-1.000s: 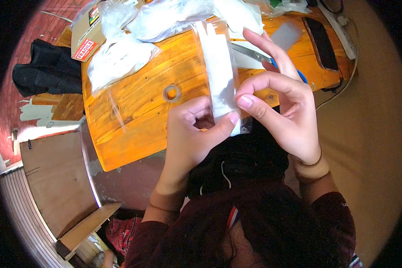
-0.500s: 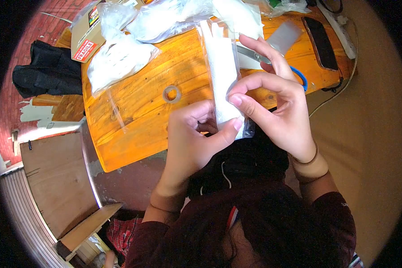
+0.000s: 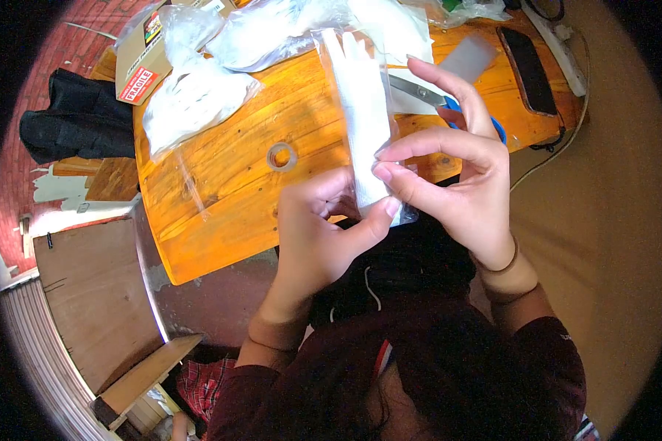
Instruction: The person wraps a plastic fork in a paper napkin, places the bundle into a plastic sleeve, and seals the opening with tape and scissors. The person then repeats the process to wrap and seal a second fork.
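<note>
A clear plastic sleeve with a folded white cloth-like item (image 3: 364, 110) inside stands tilted over the table's near edge. Several narrow white ends show at its top. My left hand (image 3: 327, 224) grips the lower end, thumb in front and fingers behind, partly hidden. With thumb and index finger, my right hand (image 3: 456, 158) pinches the packet's right edge near the bottom, its other fingers raised. Behind the right hand lie scissors with blue handles (image 3: 498, 131), partly covered by the fingers.
On the wooden table (image 3: 221, 242) are a tape roll (image 3: 282, 156), a white-filled plastic bag (image 3: 195, 106), more plastic bags (image 3: 272, 33) and a phone (image 3: 527, 71). A cardboard box (image 3: 136, 70) marked FRAGILE stands at the back left, near a black cloth (image 3: 70, 117).
The packet's top has tipped slightly left. My right hand has shifted a little down, still pinching the packet's edge, and more of the scissors shows. My left hand keeps its hold.
</note>
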A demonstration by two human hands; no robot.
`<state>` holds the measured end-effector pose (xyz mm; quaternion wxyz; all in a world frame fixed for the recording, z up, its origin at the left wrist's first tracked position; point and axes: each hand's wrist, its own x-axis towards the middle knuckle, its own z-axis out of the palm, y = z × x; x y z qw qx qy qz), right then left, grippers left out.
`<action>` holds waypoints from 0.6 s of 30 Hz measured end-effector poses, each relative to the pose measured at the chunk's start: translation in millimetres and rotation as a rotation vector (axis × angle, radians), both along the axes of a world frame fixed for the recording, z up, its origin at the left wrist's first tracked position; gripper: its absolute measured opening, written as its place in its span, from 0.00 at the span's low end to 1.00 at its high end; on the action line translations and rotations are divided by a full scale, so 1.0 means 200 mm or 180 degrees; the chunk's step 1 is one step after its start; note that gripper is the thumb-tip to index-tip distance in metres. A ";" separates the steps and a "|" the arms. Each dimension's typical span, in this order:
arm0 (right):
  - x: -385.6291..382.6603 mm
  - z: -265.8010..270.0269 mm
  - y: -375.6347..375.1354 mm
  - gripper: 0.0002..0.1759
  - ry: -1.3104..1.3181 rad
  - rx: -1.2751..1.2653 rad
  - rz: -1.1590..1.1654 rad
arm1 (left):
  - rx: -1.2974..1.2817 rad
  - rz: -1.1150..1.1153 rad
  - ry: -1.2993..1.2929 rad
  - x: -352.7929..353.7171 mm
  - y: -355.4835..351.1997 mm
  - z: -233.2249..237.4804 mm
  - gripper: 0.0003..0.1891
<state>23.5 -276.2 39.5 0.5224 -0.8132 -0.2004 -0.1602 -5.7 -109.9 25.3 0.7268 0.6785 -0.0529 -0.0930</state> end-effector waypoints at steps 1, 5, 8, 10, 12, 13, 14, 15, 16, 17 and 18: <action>0.00 0.00 0.00 0.11 -0.0051 -0.0033 -0.0020 | 0.0034 -0.0004 -0.0034 0.00 0.00 0.00 0.10; 0.01 -0.01 0.02 0.23 -0.0126 0.0132 -0.0145 | 0.0108 0.0001 -0.0080 0.00 0.01 -0.01 0.10; 0.03 -0.03 0.02 0.34 0.0017 0.0201 -0.0183 | 0.0060 -0.0008 -0.0020 -0.01 0.00 0.00 0.10; 0.06 -0.07 0.02 0.40 0.0149 0.0383 -0.0206 | 0.0069 -0.0074 0.0085 -0.01 0.01 0.00 0.10; 0.09 -0.10 0.03 0.44 0.0270 0.0799 -0.0245 | 0.0146 -0.0180 0.0235 -0.02 0.02 0.00 0.09; 0.07 -0.06 0.02 0.47 0.0447 0.0766 -0.0050 | 0.0140 -0.0138 0.0235 -0.02 0.03 0.01 0.09; 0.06 -0.06 0.02 0.48 0.0324 0.0647 0.0063 | 0.0134 -0.0086 0.0237 -0.02 0.03 0.00 0.10; 0.06 -0.06 0.03 0.48 0.0206 0.0524 0.0169 | 0.0124 -0.0040 0.0244 -0.01 0.04 0.00 0.10; 0.05 -0.06 0.03 0.48 0.0088 0.0398 0.0264 | 0.0118 -0.0056 0.0216 -0.02 0.04 0.00 0.10; 0.06 -0.07 0.03 0.51 0.0114 0.0414 0.0266 | 0.0109 -0.0082 0.0189 -0.02 0.04 0.00 0.10; 0.08 -0.09 0.03 0.52 0.0052 0.0380 0.0129 | 0.0099 -0.0112 0.0160 -0.03 0.03 0.00 0.10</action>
